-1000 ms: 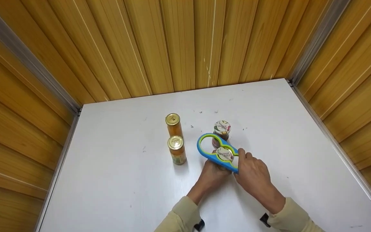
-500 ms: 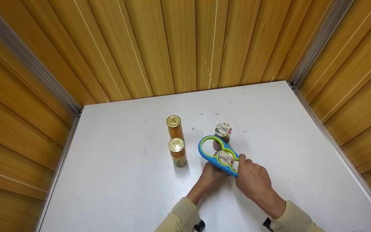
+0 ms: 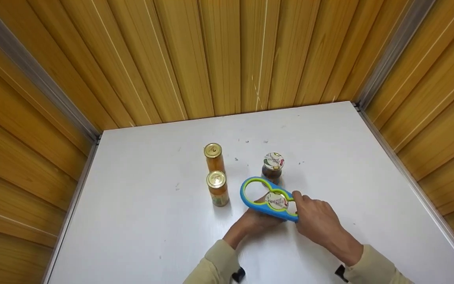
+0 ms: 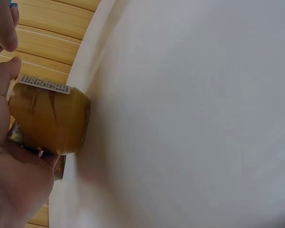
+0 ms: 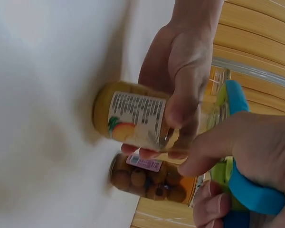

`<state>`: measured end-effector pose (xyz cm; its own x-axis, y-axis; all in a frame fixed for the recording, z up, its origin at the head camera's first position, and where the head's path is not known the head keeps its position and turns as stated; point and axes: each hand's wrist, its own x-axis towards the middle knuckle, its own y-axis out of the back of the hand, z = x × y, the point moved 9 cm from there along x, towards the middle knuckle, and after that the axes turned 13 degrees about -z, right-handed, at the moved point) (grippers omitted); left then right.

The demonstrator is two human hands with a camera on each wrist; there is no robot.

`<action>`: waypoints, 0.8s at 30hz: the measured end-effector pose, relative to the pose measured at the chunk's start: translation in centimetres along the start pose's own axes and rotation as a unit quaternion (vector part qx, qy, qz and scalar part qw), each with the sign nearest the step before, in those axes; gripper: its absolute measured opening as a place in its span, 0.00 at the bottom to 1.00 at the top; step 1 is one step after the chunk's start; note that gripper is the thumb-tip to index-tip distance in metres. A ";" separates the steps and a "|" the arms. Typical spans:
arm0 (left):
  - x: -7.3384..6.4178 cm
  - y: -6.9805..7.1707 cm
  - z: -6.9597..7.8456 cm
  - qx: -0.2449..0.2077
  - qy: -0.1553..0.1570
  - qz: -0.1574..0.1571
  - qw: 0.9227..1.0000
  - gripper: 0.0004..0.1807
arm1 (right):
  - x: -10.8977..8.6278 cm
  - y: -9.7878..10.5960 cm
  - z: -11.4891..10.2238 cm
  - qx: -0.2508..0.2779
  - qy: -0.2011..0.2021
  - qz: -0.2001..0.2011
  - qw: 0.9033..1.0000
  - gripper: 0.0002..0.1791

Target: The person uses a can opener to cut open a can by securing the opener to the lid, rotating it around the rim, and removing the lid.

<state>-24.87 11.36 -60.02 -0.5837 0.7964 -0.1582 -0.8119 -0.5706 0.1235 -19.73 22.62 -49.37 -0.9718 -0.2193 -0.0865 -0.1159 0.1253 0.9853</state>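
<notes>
In the head view my left hand point(image 3: 259, 221) grips a glass jar under its patterned lid point(image 3: 276, 200). The jar point(image 5: 133, 116) holds yellow-orange contents and bears a label with a fruit picture. Whether its base touches the table, I cannot tell. A blue and green jar opener point(image 3: 250, 205) lies over the top, its middle opening around the lid. My right hand point(image 3: 319, 219) holds the opener's right end, fingers wrapped around it. Just behind stands a second jar point(image 3: 273, 167) with a similar lid; round brown fruit shows inside it in the right wrist view.
To the left, two tall gold-lidded jars of orange contents stand on the white table point(image 3: 140, 205), a nearer jar point(image 3: 217, 189) and a farther jar point(image 3: 214, 157). Wood-patterned walls point(image 3: 227, 59) enclose the table's back and sides.
Both hands, with the jar and opener, have drawn slightly nearer the person, widening the gap to the jar behind. The opener has turned a little flatter; the view has shifted slightly.
</notes>
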 end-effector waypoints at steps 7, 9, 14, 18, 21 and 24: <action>0.0 -0.4 1.0 0.059 -0.027 -0.079 0.995 0.33 | 0.2 0.4 0.0 -0.037 0.087 -0.001 0.996 0.25; 0.0 -0.7 1.3 0.056 -0.038 -0.106 0.992 0.33 | 0.2 0.5 0.1 -0.040 0.109 -0.006 0.993 0.26; -0.1 -1.3 1.9 0.064 -0.060 -0.156 0.984 0.32 | 0.2 0.3 0.4 -0.046 0.143 -0.033 0.988 0.30; -0.2 -1.6 2.1 0.082 -0.062 -0.177 0.979 0.32 | 0.1 0.2 0.5 -0.046 0.169 -0.040 0.984 0.32; -0.4 -1.8 1.9 0.097 -0.038 -0.190 0.976 0.32 | 0.0 0.2 0.4 -0.038 0.191 -0.043 0.980 0.31; -0.7 -1.5 1.2 0.127 0.019 -0.188 0.974 0.34 | 0.1 0.2 0.3 -0.028 0.207 -0.059 0.976 0.32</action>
<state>-23.24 11.89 -58.93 -0.2496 0.9287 -0.2744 -0.9430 -0.1686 0.2870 -19.91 22.92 -49.21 -0.7845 -0.6033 -0.1437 -0.1986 0.0248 0.9798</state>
